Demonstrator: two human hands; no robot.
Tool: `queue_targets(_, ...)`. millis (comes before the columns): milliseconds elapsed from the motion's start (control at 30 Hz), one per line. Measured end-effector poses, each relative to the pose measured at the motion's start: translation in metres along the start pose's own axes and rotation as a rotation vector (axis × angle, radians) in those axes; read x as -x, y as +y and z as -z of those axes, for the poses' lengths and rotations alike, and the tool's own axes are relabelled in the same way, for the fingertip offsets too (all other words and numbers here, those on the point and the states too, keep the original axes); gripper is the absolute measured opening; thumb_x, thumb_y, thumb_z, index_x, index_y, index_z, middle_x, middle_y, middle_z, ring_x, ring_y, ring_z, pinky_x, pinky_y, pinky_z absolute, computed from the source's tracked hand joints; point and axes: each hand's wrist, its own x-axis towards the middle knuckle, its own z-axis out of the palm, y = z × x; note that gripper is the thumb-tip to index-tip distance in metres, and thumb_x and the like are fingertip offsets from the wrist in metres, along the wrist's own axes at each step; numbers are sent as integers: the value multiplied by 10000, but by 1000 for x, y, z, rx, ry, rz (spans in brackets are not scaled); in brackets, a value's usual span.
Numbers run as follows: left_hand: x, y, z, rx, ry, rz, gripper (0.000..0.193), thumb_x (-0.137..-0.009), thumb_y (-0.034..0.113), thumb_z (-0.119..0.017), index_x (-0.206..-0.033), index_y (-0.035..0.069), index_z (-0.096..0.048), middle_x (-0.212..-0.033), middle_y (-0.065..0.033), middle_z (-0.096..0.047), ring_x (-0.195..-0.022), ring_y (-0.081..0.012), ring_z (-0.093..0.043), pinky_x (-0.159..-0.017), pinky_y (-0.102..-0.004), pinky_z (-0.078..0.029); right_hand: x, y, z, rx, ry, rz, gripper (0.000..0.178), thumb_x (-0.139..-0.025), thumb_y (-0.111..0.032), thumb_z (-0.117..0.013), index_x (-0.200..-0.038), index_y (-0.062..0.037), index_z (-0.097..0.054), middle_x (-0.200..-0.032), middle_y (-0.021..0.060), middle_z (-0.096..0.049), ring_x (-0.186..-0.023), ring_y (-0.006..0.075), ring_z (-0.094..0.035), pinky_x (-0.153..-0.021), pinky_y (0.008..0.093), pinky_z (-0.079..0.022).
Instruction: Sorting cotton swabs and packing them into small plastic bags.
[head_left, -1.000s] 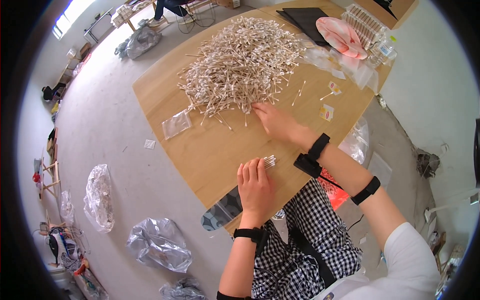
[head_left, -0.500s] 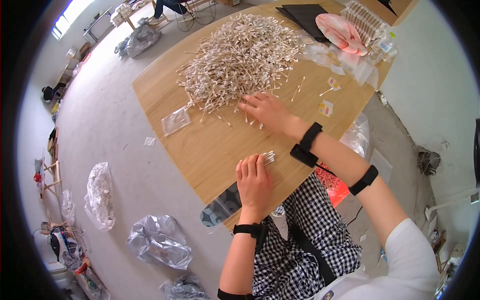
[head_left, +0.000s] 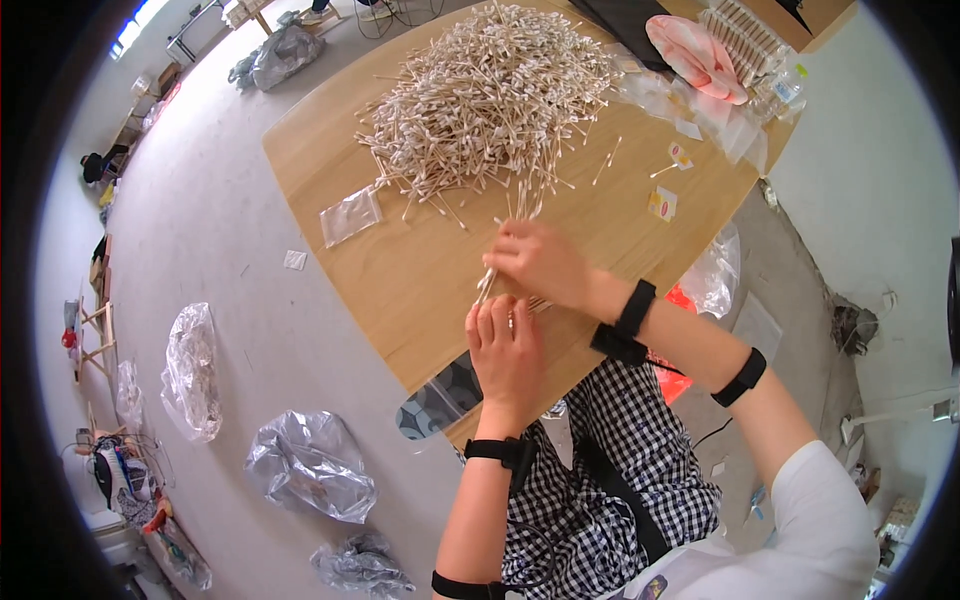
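A large heap of wooden-stick cotton swabs (head_left: pixel 490 100) covers the far part of the wooden table (head_left: pixel 340 290). My right hand (head_left: pixel 540 262) is between the heap and my left hand, fingers closed on a few swabs (head_left: pixel 486 284) whose tips stick out at its left. Close below, near the table's front edge, my left hand (head_left: pixel 506 350) is curled over a small bunch of swabs, with some sticks (head_left: pixel 540 304) showing beside its fingers. The two hands nearly touch. Several loose swabs (head_left: pixel 525 200) trail from the heap toward my right hand.
A clear plastic bag (head_left: pixel 350 217) lies left of the heap. Small yellow-and-white labels (head_left: pixel 662 204), a pink-white bag (head_left: pixel 695 58), bundled swabs (head_left: pixel 745 42) and a plastic bottle (head_left: pixel 786 86) lie at the right. A patterned dark sheet (head_left: pixel 440 405) is at the front corner.
My right hand has drawn back from the heap's near edge to just above my left hand, bringing a few swabs. Some swabs have been dragged out of the heap. My left hand has hardly moved.
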Motion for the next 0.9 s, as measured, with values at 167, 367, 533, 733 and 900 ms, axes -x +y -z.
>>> queue_targets(167,2,-3,-2,10,77,73,278,-808,130,-676,-1032,35,-542,-1210,-140,-526,-1167,-314,-488,-1073,-478,-338,23,-27,4,-276,9,-148,349,-741,-61,-640,-1089,-61,-665,-1066,52,-656,-1064,242,-574,-916,357,-496)
queue_targets(367,-1,-6,-3,15,12,145,408,-869,119,-622,-1250,36,-502,-1378,-155,-487,-1324,-315,-426,-1131,-471,-286,56,-17,31,-371,96,-387,558,-721,20,-615,-1269,-81,-586,-1277,114,-575,-1232,306,-491,-1048,412,-413)
queue_targets(533,0,-9,-5,0,-71,91,417,-925,98,-555,-1329,26,-484,-1372,-135,-525,-1321,-274,-454,-1148,-462,-269,52,-19,36,-290,-11,-326,569,-764,4,-594,-1323,-96,-553,-1369,112,-525,-1365,308,-397,-1133,441,-329)
queue_targets(733,-1,-8,-5,40,-50,69,347,-918,99,-588,-1256,29,-551,-1284,-122,-595,-1262,-272,-510,-1130,-458,-296,36,-2,13,-170,-106,10,517,-774,-21,-614,-1282,-106,-566,-1331,82,-563,-1386,263,-378,-1193,459,-241)
queue_targets(900,-2,-7,-2,125,-13,119,337,-896,81,-625,-1227,52,-568,-1258,-102,-616,-1201,-276,-554,-1054,-430,-392,47,15,10,-188,-71,-79,360,-813,-62,-639,-1172,-86,-620,-1149,59,-655,-1212,238,-551,-1151,457,-309)
